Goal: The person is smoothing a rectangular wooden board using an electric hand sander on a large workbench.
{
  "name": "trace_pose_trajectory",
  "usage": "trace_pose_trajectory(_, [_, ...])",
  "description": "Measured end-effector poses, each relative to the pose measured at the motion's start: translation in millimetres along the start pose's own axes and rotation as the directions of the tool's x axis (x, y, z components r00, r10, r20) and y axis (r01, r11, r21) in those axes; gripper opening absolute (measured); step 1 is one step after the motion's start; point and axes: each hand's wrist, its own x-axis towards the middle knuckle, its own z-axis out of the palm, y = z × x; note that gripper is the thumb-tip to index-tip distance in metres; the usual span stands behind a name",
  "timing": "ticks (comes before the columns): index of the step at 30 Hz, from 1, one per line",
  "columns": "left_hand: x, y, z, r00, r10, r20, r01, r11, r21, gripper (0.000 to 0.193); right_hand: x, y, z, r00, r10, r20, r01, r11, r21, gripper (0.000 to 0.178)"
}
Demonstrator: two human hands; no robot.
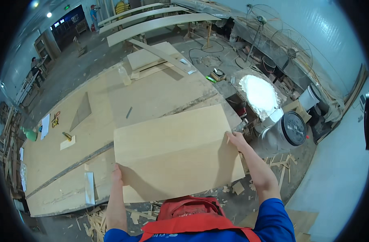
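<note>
Clearly, left hand point(117, 174) and right hand point(236, 140) gripping opposite edges of pale rectangular wooden board point(178, 157), black-lidded round whitish plastic bucket point(272, 138) rightward, contents hidden.

Room leftward (tabletop point(96, 128)); board point(178, 159) blocks centre

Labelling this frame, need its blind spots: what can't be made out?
All in the head view:
Board: underside, hidden by its upper face.
Left hand, right hand: fingers beneath, hidden by the board.
Large bucket: contents, hidden by the lid.
Far person: actions, too small.
</note>
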Motion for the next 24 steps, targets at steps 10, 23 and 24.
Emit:
trace_pose_trajectory(10, [5,34,85,0.97,-0.181,-0.163,0.172,0.983,-0.069,0.088,210,-24,14,0.992,-0.085,-0.097,0.055,0.958,-0.281,0.047])
trace_pose_trajectory(23, [-89,83,163,0.912,0.029,-0.409,0.137,0.919,0.37,0.079,270,-27,-43,0.908,-0.412,0.084,0.387,0.741,-0.548,0.036])
trace_pose_trajectory(24, [-99,82,165,0.895,0.072,-0.44,0.16,0.869,0.468,0.077,257,-31,-65,0.835,-0.55,-0.03,0.499,0.778,-0.381,0.034])
